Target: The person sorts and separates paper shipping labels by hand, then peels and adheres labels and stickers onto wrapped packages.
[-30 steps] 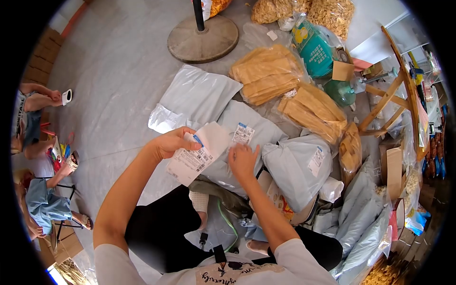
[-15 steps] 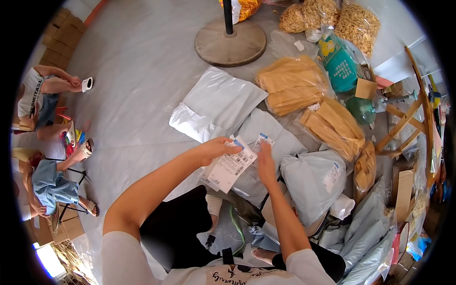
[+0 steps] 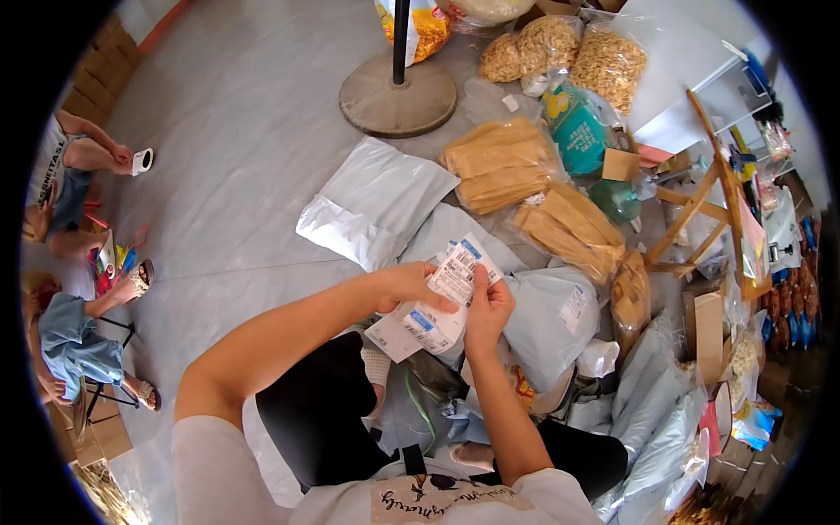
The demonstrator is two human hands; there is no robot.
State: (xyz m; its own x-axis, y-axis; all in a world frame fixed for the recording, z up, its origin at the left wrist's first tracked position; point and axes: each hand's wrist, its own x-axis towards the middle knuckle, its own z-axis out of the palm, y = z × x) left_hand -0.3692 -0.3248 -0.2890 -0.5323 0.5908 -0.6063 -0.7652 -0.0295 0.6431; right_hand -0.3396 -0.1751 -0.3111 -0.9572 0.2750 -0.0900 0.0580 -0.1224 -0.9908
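My left hand (image 3: 411, 289) is closed on several white printed shipping labels (image 3: 404, 335), which fan out below the fingers. Pinched at the right edge by my right hand (image 3: 487, 313) is another shipping label (image 3: 457, 273) with a blue patch and barcode. It angles up across the gap between both hands. Beyond them lies a large grey-white mailer bag (image 3: 376, 203) on the floor. A second mailer bag (image 3: 553, 324), bearing a label of its own, rests just right of my right hand.
Clear bags of brown sheets (image 3: 503, 166) lie ahead, with bags of dried chips (image 3: 610, 66) behind. A round pole base (image 3: 398, 101) stands on the floor. More mailers (image 3: 656, 402) pile up at right beside a wooden frame (image 3: 722, 210). Two people sit at far left.
The view has turned right. My hands have come closer together; the label in my right hand is now raised and overlaps the left hand's labels, which are spread apart more.
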